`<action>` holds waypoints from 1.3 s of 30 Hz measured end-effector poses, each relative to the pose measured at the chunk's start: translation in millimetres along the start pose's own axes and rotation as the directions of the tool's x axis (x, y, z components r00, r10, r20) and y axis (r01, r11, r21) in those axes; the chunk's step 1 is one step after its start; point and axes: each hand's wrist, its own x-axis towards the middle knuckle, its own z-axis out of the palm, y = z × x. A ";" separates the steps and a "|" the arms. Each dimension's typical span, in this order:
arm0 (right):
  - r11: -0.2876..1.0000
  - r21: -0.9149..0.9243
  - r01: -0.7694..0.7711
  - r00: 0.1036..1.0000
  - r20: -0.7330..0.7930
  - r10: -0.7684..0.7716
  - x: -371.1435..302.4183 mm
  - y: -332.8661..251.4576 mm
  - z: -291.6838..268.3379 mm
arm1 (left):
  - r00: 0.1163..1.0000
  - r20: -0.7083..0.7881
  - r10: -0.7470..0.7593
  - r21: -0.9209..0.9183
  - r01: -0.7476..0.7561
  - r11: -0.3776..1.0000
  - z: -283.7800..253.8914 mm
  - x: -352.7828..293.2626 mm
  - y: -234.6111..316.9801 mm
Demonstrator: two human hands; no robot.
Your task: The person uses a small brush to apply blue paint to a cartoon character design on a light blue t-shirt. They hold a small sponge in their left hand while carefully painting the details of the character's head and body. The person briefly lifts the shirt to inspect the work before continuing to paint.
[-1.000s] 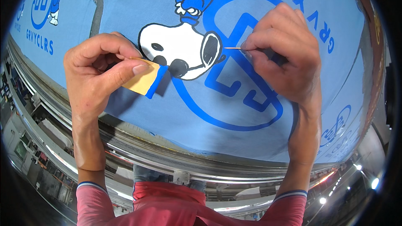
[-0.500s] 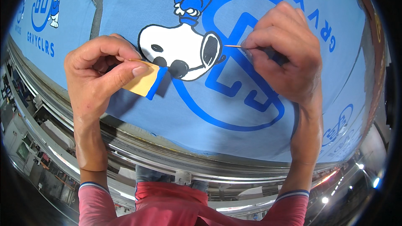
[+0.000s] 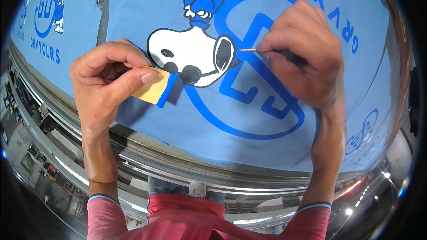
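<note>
A light blue printed fabric [image 3: 191,124] lies stretched over a shiny metal table. It bears a white cartoon dog's head [image 3: 191,55] with black outlines inside a large blue ring emblem [image 3: 262,106]. My left hand [image 3: 111,82] pinches a small tan card with a blue-stained edge [image 3: 155,90], held against the fabric just left of the dog's nose. My right hand [image 3: 304,58] grips a thin pointed stick [image 3: 247,50], its tip hovering beside the dog's black ear.
The table's curved chrome edge [image 3: 178,164] runs below the fabric. More prints of the same emblem show at the far left [image 3: 49,4] and lower right [image 3: 364,129]. A dark seam or gap [image 3: 103,4] divides the fabric pieces at upper left.
</note>
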 end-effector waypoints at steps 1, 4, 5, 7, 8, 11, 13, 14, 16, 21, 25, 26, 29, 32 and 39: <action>1.000 0.016 0.000 1.000 0.008 0.000 0.0 -1.5 -1.7 | 1.000 0.000 -0.001 -0.005 0.001 1.000 0.0 -1.2 0.3; 0.980 0.190 -0.057 0.995 -0.068 0.071 -4.2 -1.2 -4.3 | 0.997 -0.061 -0.038 -0.005 0.038 0.999 3.3 -0.4 3.3; 0.961 0.265 -0.078 0.988 -0.109 0.111 -6.6 -2.4 -5.3 | 0.997 -0.066 -0.036 -0.020 0.034 0.999 3.5 0.0 3.2; 0.953 0.270 -0.138 0.959 -0.204 0.196 -11.8 -12.9 -5.1 | 0.997 -0.074 -0.029 -0.043 0.026 0.999 2.4 0.3 0.4; 0.947 0.276 -0.164 0.938 -0.254 0.237 -14.8 -19.1 -3.4 | 0.995 -0.086 -0.043 -0.069 0.037 0.997 3.2 -0.6 3.2; 0.934 0.301 -0.195 0.875 -0.376 0.304 -29.6 -56.4 19.1 | 0.993 -0.100 -0.055 -0.120 0.043 0.992 14.2 -8.1 7.1; 0.903 0.341 -0.262 0.828 -0.401 0.392 -33.1 -87.6 38.0 | 0.996 -0.074 -0.046 -0.117 0.037 0.992 24.0 -10.4 7.8; 0.894 0.338 -0.293 0.814 -0.403 0.419 -34.1 -97.2 48.4 | 0.997 -0.067 -0.038 -0.097 0.031 0.995 27.6 -10.1 4.9; 0.892 0.306 -0.332 0.781 -0.441 0.442 -35.9 -106.9 68.2 | 0.997 0.045 0.060 0.037 -0.062 0.997 26.7 -8.8 1.8; 0.902 0.233 -0.364 0.752 -0.497 0.432 -36.7 -109.7 85.2 | 0.998 0.055 0.027 0.055 -0.030 0.998 25.0 -8.9 2.2; 0.896 0.234 -0.378 0.737 -0.509 0.444 -34.8 -110.7 86.4 | 0.999 0.029 -0.042 0.012 0.042 0.999 27.2 -9.9 8.0; 0.900 0.221 -0.375 0.737 -0.518 0.434 -33.8 -108.6 87.6 | 0.999 0.026 -0.046 -0.005 0.046 0.999 27.0 -9.4 6.7; 0.905 0.207 -0.372 0.735 -0.529 0.424 -34.4 -108.1 88.8 | 0.998 0.017 -0.052 -0.029 0.053 0.998 27.1 -9.4 5.6; 0.906 0.195 -0.374 0.737 -0.531 0.419 -35.0 -108.1 89.2 | 1.000 0.012 -0.023 -0.043 0.024 0.999 27.2 -8.9 3.6; 0.909 0.181 -0.376 0.749 -0.518 0.413 -34.6 -107.6 89.7 | 1.000 0.026 0.014 -0.012 -0.013 1.000 25.3 -8.1 2.5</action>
